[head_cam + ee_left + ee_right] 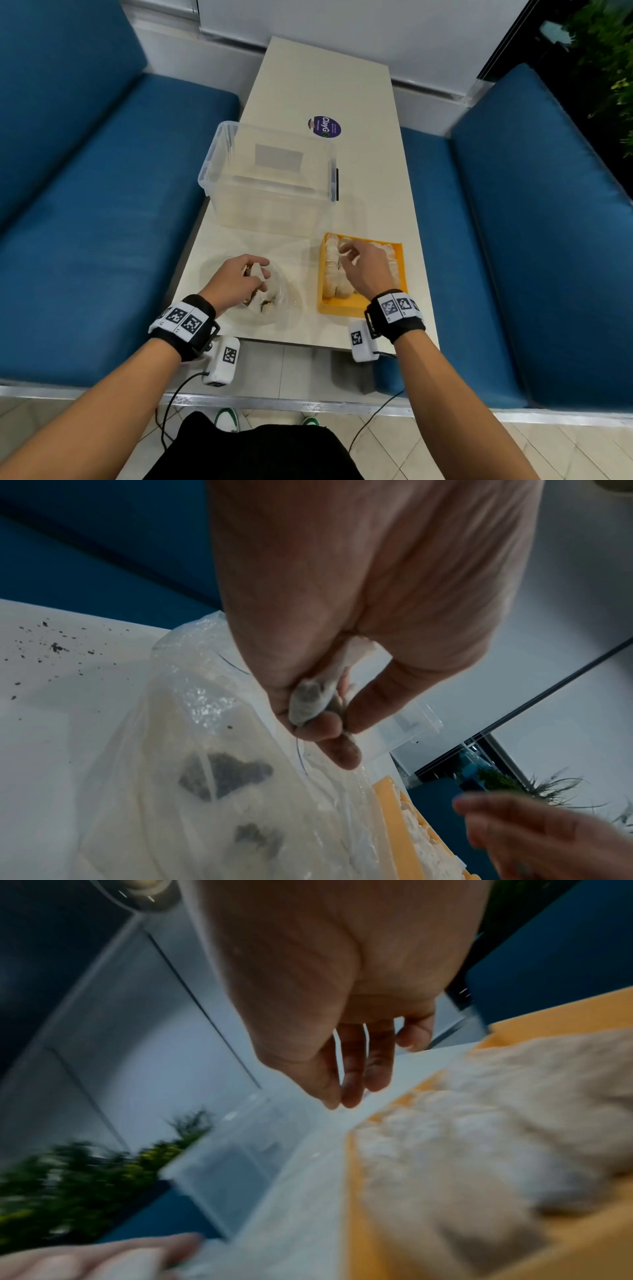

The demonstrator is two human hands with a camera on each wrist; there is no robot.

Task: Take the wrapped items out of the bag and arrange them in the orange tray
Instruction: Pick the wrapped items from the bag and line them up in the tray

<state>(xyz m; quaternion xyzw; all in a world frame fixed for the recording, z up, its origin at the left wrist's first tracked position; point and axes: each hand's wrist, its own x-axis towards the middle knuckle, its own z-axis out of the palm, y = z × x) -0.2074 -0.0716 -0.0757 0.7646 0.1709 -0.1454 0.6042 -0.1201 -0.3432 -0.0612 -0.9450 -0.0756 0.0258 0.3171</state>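
Note:
My left hand (258, 274) (329, 723) pinches a small white wrapped item (308, 702) between thumb and fingers, just above the clear plastic bag (270, 301) (205, 750). The bag lies crumpled on the table's near left part, with dark clumps inside. To its right stands the orange tray (342, 305) (397, 818) (352, 1204), holding several pale wrapped items (337, 277) (479, 1123) in rows. My right hand (346, 251) (356, 1093) hovers over the tray's far left part, fingers relaxed and pointing down, holding nothing.
A clear plastic storage box (270, 178) stands behind the bag and tray. A purple sticker (324, 126) lies beyond it. Dark crumbs (55, 647) are scattered on the table. Blue benches (102, 205) flank the narrow table on both sides.

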